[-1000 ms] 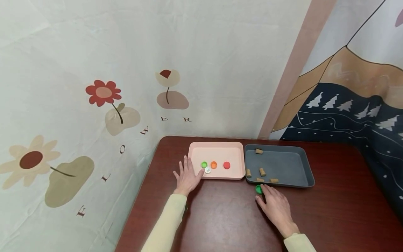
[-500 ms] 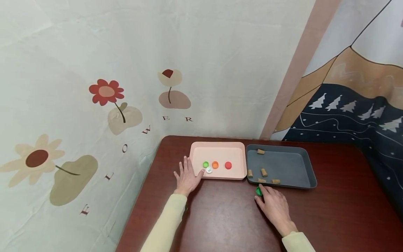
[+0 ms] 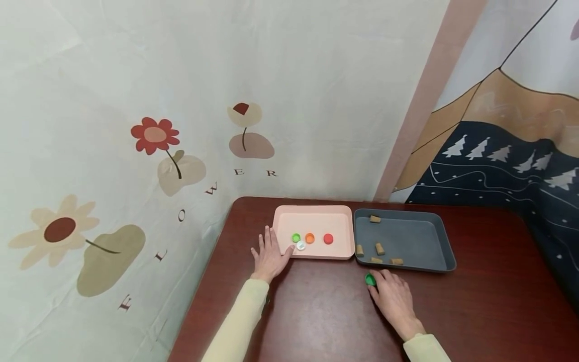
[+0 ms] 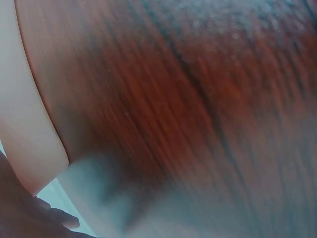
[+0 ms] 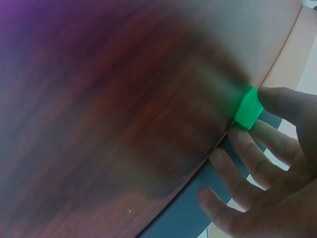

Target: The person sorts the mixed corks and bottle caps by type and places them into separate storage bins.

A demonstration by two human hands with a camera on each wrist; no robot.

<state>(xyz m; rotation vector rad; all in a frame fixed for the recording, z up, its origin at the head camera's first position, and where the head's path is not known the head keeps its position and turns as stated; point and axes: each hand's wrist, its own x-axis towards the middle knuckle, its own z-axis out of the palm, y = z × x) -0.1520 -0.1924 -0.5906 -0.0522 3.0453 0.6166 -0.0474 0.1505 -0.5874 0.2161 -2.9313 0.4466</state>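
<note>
My right hand (image 3: 394, 300) pinches a green bottle cap (image 3: 370, 279) between thumb and forefinger, just in front of the dark grey tray. The right wrist view shows the thumb on one side of the green cap (image 5: 248, 109) and fingertips on the other. My left hand (image 3: 270, 255) rests at the left side of the pink tray (image 3: 316, 215), fingers spread and thumb over its front rim. A white cap (image 3: 300, 245) lies close to that thumb. Also in the pink tray are a light green cap (image 3: 296, 238), an orange cap (image 3: 309, 238) and a red cap (image 3: 328, 239).
The dark grey tray (image 3: 413, 241) stands against the pink tray's right side. Several corks lie in it, including one cork (image 3: 379, 248) near its middle left. Both trays sit at the back of the dark red wooden table (image 3: 325, 311), by a printed cloth wall.
My right thumb and forefinger have come together round the green bottle cap. The cap has shifted slightly towards me, away from the grey tray. My left hand has stayed in place.
</note>
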